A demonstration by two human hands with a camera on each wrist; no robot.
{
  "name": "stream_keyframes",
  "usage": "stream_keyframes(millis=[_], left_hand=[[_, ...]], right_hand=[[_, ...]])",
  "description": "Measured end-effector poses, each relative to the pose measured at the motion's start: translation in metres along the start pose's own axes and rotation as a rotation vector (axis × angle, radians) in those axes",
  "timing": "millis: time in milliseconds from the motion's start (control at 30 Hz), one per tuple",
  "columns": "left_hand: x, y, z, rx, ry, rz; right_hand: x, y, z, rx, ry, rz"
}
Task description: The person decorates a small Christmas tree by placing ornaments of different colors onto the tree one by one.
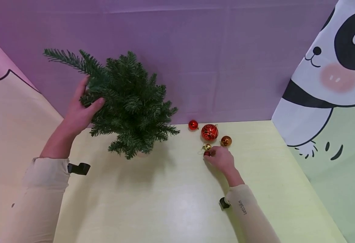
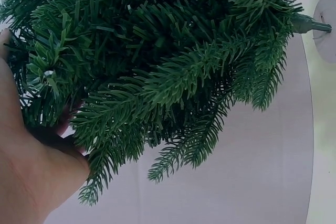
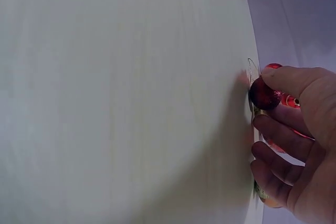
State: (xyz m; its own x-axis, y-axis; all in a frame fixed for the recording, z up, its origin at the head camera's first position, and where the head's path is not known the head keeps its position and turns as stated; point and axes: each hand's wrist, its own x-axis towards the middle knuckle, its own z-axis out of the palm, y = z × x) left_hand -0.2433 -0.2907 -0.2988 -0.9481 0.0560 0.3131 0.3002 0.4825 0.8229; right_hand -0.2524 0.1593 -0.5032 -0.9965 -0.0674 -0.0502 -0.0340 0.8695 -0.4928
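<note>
At the left of a pale wood-grained table (image 1: 177, 202) is a bushy green artificial tree (image 1: 131, 101), gripped by the left hand (image 1: 77, 113). To its right, the right hand (image 1: 223, 159) is near a large red swirl-patterned ball (image 1: 209, 132), a shiny copper ball (image 1: 227, 141) and a small gold ball (image 1: 207, 147); it pinches a small glittery dark-red ball (image 3: 265, 95).

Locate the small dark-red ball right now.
In the head view, the small dark-red ball is right of centre, pinched in the right hand, just below the gold ball.
</note>
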Motion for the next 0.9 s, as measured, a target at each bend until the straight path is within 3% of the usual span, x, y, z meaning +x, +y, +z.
stream_keyframes(millis=[333, 900], left_hand=[[0.001, -0.003, -0.001, -0.017, -0.022, 0.016], [-0.001, -0.007, 0.000, -0.054, -0.002, 0.028]], right_hand=[[-0.003, -0.004, 0.003, 0.022, -0.005, 0.034], [-0.012, -0.007, 0.006, 0.134, 0.057, -0.005]])
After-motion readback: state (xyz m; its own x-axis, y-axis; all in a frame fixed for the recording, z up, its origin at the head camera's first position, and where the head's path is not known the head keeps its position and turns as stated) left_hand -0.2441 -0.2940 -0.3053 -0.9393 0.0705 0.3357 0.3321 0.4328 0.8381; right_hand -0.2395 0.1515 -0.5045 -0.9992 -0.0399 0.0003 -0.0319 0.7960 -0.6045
